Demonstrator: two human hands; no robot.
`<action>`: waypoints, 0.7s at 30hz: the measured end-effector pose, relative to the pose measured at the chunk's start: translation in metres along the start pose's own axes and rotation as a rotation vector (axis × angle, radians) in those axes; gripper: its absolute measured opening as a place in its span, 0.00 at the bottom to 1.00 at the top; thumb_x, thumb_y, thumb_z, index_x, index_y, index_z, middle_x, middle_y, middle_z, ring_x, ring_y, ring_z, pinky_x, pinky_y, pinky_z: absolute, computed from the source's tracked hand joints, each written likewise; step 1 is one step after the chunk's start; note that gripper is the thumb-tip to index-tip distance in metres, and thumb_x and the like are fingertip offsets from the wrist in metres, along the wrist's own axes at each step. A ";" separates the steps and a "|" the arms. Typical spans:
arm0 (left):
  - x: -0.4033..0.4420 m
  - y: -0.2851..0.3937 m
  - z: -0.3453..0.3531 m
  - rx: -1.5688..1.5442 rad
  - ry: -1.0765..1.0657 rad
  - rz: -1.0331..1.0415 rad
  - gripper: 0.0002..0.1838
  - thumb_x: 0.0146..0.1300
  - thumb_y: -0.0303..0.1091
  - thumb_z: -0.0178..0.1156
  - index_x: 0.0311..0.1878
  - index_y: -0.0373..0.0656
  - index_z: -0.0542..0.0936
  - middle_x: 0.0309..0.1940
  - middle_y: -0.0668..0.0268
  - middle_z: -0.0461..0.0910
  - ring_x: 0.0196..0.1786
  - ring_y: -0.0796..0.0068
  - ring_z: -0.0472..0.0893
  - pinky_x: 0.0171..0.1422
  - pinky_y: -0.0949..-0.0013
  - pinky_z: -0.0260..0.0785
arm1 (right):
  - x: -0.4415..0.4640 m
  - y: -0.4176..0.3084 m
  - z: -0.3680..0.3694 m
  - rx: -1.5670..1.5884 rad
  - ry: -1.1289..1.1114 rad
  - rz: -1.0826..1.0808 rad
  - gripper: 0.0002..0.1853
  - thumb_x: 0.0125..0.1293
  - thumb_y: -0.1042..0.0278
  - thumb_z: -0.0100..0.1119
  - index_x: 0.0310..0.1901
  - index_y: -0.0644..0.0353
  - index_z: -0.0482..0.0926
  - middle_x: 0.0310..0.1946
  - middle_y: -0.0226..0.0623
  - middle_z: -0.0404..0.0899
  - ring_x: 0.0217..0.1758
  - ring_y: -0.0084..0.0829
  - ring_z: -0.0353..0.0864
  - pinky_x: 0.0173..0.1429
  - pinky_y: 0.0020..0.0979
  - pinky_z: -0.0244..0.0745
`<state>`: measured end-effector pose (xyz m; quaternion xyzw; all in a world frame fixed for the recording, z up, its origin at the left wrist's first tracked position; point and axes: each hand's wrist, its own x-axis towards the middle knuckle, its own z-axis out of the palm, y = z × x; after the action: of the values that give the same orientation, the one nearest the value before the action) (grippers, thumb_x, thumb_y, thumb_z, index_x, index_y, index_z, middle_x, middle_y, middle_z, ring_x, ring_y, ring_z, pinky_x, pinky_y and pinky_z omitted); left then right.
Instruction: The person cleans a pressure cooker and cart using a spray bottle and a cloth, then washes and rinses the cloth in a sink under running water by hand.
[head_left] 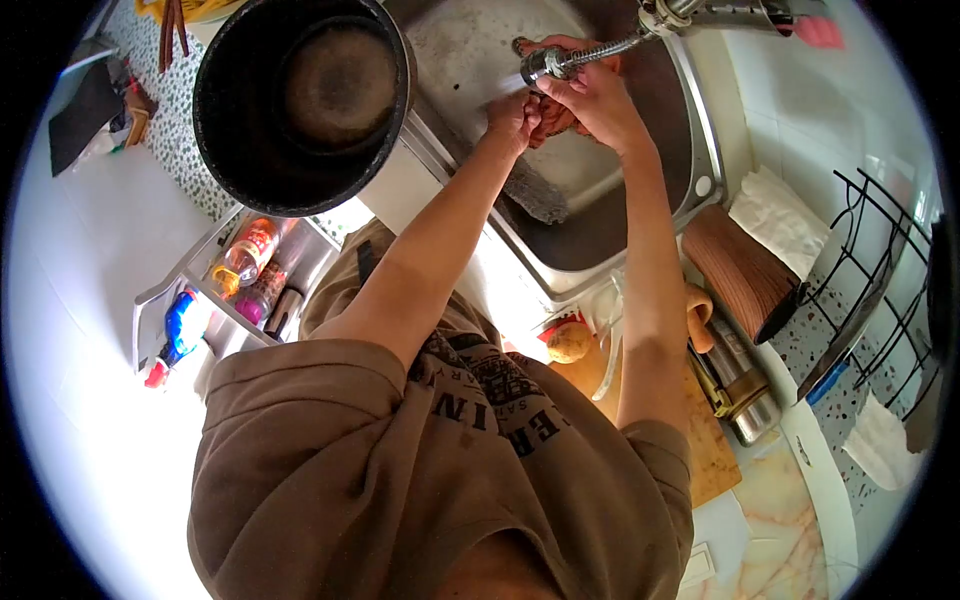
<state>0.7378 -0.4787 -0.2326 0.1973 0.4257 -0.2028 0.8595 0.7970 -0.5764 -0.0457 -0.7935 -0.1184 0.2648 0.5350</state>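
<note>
Brown shirt (430, 460) nearest — beyond, over sink (465, 45), right hand (600, 108) grasps reddish-brown item (553, 122) beside faucet nozzle (540, 68); left hand (512, 117) curled against it — can't tell its grip.

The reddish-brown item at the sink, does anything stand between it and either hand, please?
Nothing visible does: the left hand and right hand both touch the reddish-brown item, though the tap nozzle hides part of the view.
</note>
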 end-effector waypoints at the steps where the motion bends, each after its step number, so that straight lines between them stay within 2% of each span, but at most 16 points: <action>1: 0.039 -0.016 -0.030 -0.060 -0.090 -0.039 0.04 0.68 0.35 0.55 0.37 0.49 0.73 0.25 0.77 0.68 0.22 0.86 0.64 0.19 0.82 0.57 | -0.005 -0.006 0.001 -0.003 0.027 0.024 0.26 0.64 0.60 0.64 0.61 0.57 0.68 0.41 0.32 0.80 0.45 0.24 0.80 0.53 0.30 0.74; 2: 0.027 -0.010 -0.020 -0.062 -0.091 -0.041 0.04 0.68 0.35 0.55 0.37 0.49 0.73 0.25 0.77 0.68 0.22 0.86 0.64 0.19 0.82 0.57 | -0.007 -0.010 0.002 -0.006 0.053 0.047 0.26 0.64 0.61 0.64 0.61 0.57 0.68 0.40 0.31 0.80 0.44 0.24 0.80 0.53 0.30 0.74; 3: 0.000 0.003 0.000 -0.035 -0.005 -0.063 0.03 0.68 0.35 0.55 0.37 0.50 0.74 0.25 0.78 0.67 0.22 0.86 0.63 0.18 0.82 0.55 | -0.005 -0.005 0.005 -0.007 0.052 0.048 0.26 0.64 0.61 0.64 0.61 0.57 0.68 0.40 0.31 0.80 0.44 0.24 0.80 0.53 0.30 0.74; 4: -0.015 0.010 0.011 -0.009 0.082 -0.086 0.02 0.68 0.35 0.55 0.37 0.52 0.74 0.24 0.78 0.66 0.22 0.86 0.61 0.18 0.82 0.52 | 0.000 0.004 0.010 0.050 0.092 -0.031 0.26 0.64 0.62 0.64 0.61 0.57 0.68 0.40 0.32 0.80 0.44 0.24 0.80 0.53 0.30 0.74; 6: -0.001 0.005 0.001 -0.016 0.110 -0.002 0.12 0.69 0.41 0.50 0.31 0.45 0.72 0.18 0.73 0.63 0.17 0.81 0.61 0.17 0.76 0.52 | 0.003 0.006 0.017 0.109 0.133 -0.106 0.26 0.64 0.63 0.64 0.61 0.57 0.68 0.40 0.32 0.80 0.44 0.25 0.80 0.53 0.30 0.74; 7: 0.037 -0.009 -0.033 -0.039 0.040 -0.026 0.12 0.69 0.40 0.48 0.34 0.44 0.73 0.22 0.70 0.67 0.20 0.77 0.65 0.20 0.70 0.59 | 0.004 0.000 0.020 0.096 0.160 -0.076 0.26 0.63 0.62 0.65 0.61 0.56 0.68 0.41 0.32 0.80 0.46 0.24 0.79 0.54 0.29 0.73; 8: 0.032 -0.006 -0.029 -0.037 0.040 -0.027 0.12 0.69 0.40 0.48 0.34 0.44 0.73 0.22 0.70 0.67 0.20 0.77 0.65 0.20 0.70 0.59 | 0.008 -0.006 0.020 0.083 0.188 -0.049 0.26 0.63 0.61 0.66 0.60 0.55 0.69 0.43 0.33 0.80 0.48 0.23 0.79 0.55 0.27 0.73; 10: 0.002 0.007 -0.010 0.523 0.478 0.258 0.10 0.69 0.36 0.46 0.40 0.41 0.73 0.30 0.65 0.74 0.29 0.69 0.73 0.32 0.63 0.69 | 0.009 -0.008 0.019 0.076 0.216 -0.021 0.27 0.62 0.59 0.67 0.60 0.55 0.70 0.45 0.33 0.80 0.50 0.22 0.78 0.56 0.25 0.72; 11: -0.015 0.011 -0.001 0.715 0.593 0.413 0.10 0.66 0.31 0.47 0.45 0.38 0.73 0.44 0.56 0.76 0.47 0.59 0.76 0.51 0.55 0.69 | 0.009 -0.007 0.016 0.064 0.197 -0.012 0.27 0.62 0.59 0.67 0.60 0.55 0.70 0.45 0.33 0.80 0.50 0.22 0.78 0.56 0.26 0.72; 12: -0.012 0.014 -0.005 0.719 0.593 0.413 0.10 0.66 0.31 0.47 0.45 0.38 0.73 0.44 0.56 0.76 0.47 0.59 0.76 0.51 0.55 0.69 | 0.008 -0.006 0.015 0.052 0.179 -0.004 0.26 0.62 0.59 0.67 0.60 0.56 0.70 0.45 0.34 0.80 0.50 0.22 0.79 0.55 0.26 0.73; 14: 0.006 0.019 -0.026 1.217 0.845 0.856 0.14 0.61 0.25 0.48 0.50 0.36 0.72 0.53 0.50 0.74 0.58 0.52 0.71 0.60 0.51 0.63 | 0.007 0.002 0.015 -0.036 0.253 -0.004 0.25 0.63 0.60 0.66 0.59 0.56 0.70 0.46 0.34 0.79 0.51 0.22 0.78 0.55 0.26 0.74; 15: 0.025 0.019 -0.037 1.213 0.843 0.853 0.14 0.61 0.25 0.48 0.50 0.36 0.72 0.53 0.50 0.74 0.58 0.52 0.71 0.60 0.51 0.63 | 0.008 0.013 0.014 0.018 0.258 -0.012 0.26 0.63 0.60 0.66 0.59 0.57 0.70 0.46 0.33 0.79 0.50 0.23 0.78 0.55 0.26 0.73; 16: 0.049 0.018 -0.050 1.148 0.945 0.959 0.14 0.57 0.22 0.50 0.48 0.34 0.73 0.50 0.46 0.74 0.56 0.49 0.72 0.59 0.51 0.64 | 0.009 0.018 0.012 0.071 0.261 -0.020 0.26 0.63 0.60 0.66 0.59 0.57 0.69 0.46 0.33 0.78 0.50 0.24 0.78 0.55 0.26 0.73; 18: 0.057 0.018 -0.052 1.074 1.043 1.062 0.15 0.53 0.19 0.51 0.46 0.31 0.74 0.47 0.43 0.75 0.54 0.46 0.73 0.58 0.51 0.65 | 0.005 0.003 0.007 -0.002 0.263 -0.019 0.26 0.63 0.60 0.67 0.59 0.58 0.69 0.45 0.32 0.78 0.48 0.24 0.78 0.54 0.26 0.73; 20: 0.027 0.023 -0.038 1.278 0.847 0.684 0.16 0.53 0.19 0.52 0.47 0.33 0.74 0.47 0.45 0.74 0.53 0.45 0.73 0.58 0.51 0.66 | 0.005 0.003 0.009 -0.066 0.268 -0.011 0.27 0.62 0.59 0.67 0.59 0.58 0.69 0.44 0.31 0.77 0.46 0.24 0.77 0.53 0.26 0.72; 21: 0.019 0.016 -0.033 1.281 0.846 0.676 0.16 0.53 0.19 0.52 0.47 0.33 0.74 0.47 0.45 0.74 0.53 0.45 0.73 0.58 0.51 0.66 | 0.008 0.012 0.011 0.001 0.325 -0.095 0.27 0.62 0.57 0.67 0.59 0.57 0.70 0.42 0.32 0.78 0.45 0.24 0.78 0.51 0.28 0.73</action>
<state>0.7353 -0.4523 -0.2642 0.8238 0.4327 -0.0457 0.3634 0.7965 -0.5684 -0.0619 -0.8190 -0.0675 0.1076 0.5595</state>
